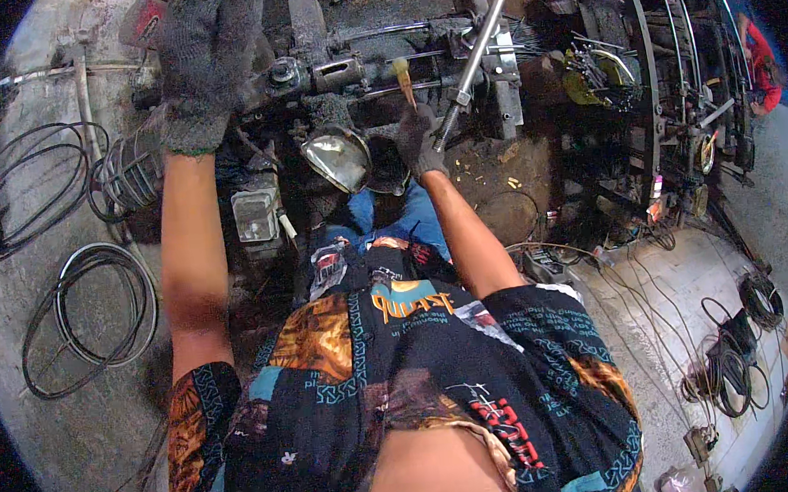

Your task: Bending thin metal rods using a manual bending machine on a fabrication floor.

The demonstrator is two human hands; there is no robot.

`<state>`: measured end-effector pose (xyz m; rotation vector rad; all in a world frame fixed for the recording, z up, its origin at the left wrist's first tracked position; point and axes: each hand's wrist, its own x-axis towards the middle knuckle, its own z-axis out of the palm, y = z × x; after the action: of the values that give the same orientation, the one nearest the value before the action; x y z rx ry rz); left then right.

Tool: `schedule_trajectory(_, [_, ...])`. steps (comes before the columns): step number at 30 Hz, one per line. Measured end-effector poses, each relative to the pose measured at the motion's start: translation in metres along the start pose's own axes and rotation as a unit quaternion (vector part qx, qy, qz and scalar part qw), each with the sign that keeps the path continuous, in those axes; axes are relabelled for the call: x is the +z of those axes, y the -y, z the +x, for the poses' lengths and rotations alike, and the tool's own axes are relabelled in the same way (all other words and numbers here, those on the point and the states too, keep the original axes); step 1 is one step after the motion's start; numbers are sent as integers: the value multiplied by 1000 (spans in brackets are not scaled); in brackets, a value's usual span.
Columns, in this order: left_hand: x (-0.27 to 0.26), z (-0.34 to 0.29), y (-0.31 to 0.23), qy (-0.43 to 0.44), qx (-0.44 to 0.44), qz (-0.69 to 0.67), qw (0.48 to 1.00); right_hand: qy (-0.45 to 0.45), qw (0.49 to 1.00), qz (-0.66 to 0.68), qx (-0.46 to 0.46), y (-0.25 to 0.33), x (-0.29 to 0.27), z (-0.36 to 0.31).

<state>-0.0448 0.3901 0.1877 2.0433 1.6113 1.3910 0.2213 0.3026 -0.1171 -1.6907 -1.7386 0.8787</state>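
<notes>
The left hand (203, 63) is blurred, and its far end runs out at the far edge, so I cannot tell whether its fingers are spread or pressed together; what it touches is also unclear. The right hand (420, 141) covers the near end of the brush (403, 79); whether it also grips the rod (487, 38) beside it is hard to make out. There are two gloved hands, one brush, one rod and one silver pan (338, 161), on the near side of the dark machine (338, 72). The left forearm reaches straight far; the right slants far and leftward, fingers closed around the brush handle, bristles pointing far, over the machine.
</notes>
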Motion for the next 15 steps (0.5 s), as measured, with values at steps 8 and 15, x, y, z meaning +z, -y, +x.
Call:
schedule_trajectory(8, [-3,-13,-7,1,-80,-67,995,18,1000,-14,2,5,-11,7])
schedule_trajectory(15, [-5,-10,1,6,27,-20,999,123,991,7,47,48,-87,-51])
